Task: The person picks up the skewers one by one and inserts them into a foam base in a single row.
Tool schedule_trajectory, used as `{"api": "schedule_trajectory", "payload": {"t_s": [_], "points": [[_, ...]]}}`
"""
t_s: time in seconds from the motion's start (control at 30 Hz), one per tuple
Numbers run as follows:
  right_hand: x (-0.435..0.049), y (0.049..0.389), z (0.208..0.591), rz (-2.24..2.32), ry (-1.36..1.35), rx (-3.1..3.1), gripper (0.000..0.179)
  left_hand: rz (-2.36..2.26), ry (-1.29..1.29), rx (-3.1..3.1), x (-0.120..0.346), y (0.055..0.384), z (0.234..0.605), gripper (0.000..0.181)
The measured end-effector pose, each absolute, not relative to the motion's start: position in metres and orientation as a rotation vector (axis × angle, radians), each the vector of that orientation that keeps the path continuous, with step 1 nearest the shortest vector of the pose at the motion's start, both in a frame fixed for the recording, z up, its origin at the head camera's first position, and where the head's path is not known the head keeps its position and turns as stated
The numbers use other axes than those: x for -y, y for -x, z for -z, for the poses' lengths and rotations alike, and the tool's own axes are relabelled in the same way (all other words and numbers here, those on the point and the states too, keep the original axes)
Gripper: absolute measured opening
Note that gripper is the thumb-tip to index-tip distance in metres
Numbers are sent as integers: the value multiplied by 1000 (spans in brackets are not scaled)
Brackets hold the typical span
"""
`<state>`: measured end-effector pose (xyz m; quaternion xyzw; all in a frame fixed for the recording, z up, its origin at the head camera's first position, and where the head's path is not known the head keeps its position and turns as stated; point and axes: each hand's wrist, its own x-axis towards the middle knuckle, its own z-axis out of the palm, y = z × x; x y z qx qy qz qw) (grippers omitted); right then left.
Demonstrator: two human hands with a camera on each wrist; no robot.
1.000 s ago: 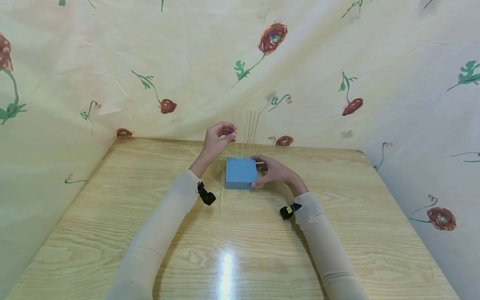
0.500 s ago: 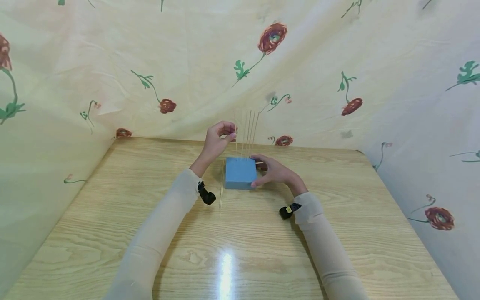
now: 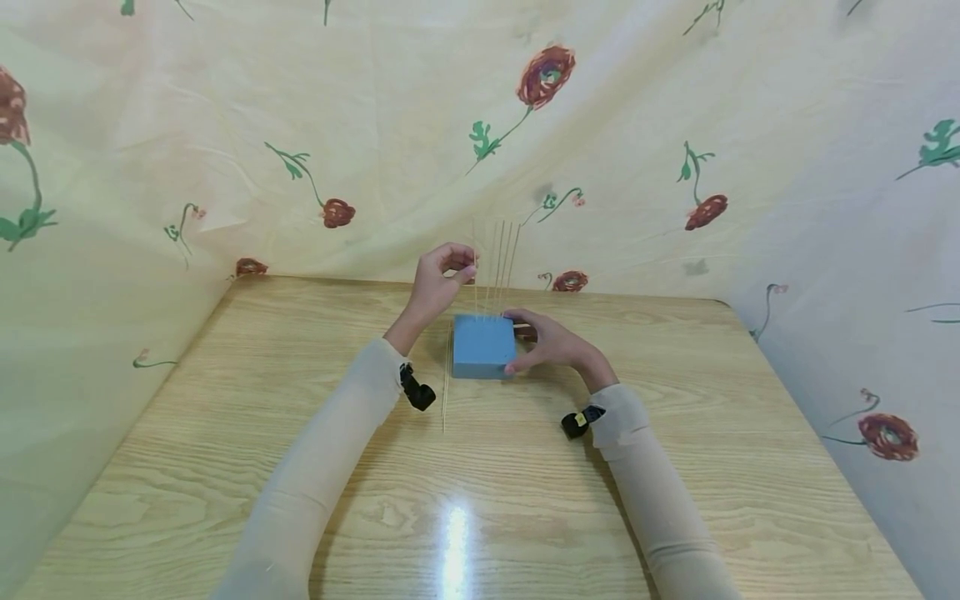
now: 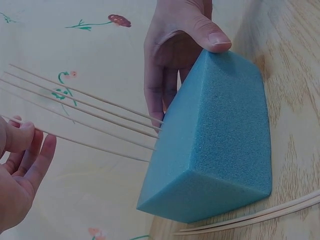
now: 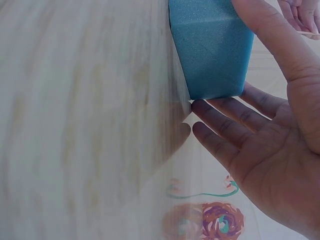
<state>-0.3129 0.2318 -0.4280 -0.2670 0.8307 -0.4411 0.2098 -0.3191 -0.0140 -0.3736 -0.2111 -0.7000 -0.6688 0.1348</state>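
Note:
A blue foam block (image 3: 483, 343) sits on the wooden table, with several thin wooden skewers (image 4: 100, 103) standing in a row along its top toward the back. My left hand (image 3: 442, 273) pinches the leftmost skewer (image 4: 80, 142) between thumb and fingers, partway up; its lower end meets the foam. My right hand (image 3: 553, 340) holds the block's right side, thumb at the near corner and fingers behind it. In the right wrist view, the right hand's fingers (image 5: 222, 120) spread along the block's far side.
Loose skewers (image 3: 446, 392) lie on the table (image 3: 360, 500) just left of the block. A flower-printed cloth (image 3: 420, 125) hangs behind the table's far edge and along both sides. Light glares on the tabletop in front.
Hardly anything differs. The left hand keeps its pinch on the leftmost skewer and the right hand stays on the block; the head view shifts very slightly.

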Motion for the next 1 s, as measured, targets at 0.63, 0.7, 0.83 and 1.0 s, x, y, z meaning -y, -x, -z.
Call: {"api": "schedule_trajectory", "payload": {"t_s": [0.63,0.7,0.83,1.0], "points": [[-232,314,428,1218,740,-2321,100,1916,622,2021,11,321,374,11],[-232,314,427,1217,741,-2321,100,1923,619,2021,10,322,374,12],[-232,315,428,1224,741,-2311,101,1933,617,2020,9,323,375,15],[-232,317,428,1234,737,-2302,101,1912,605,2038,8,324,375,17]]}}
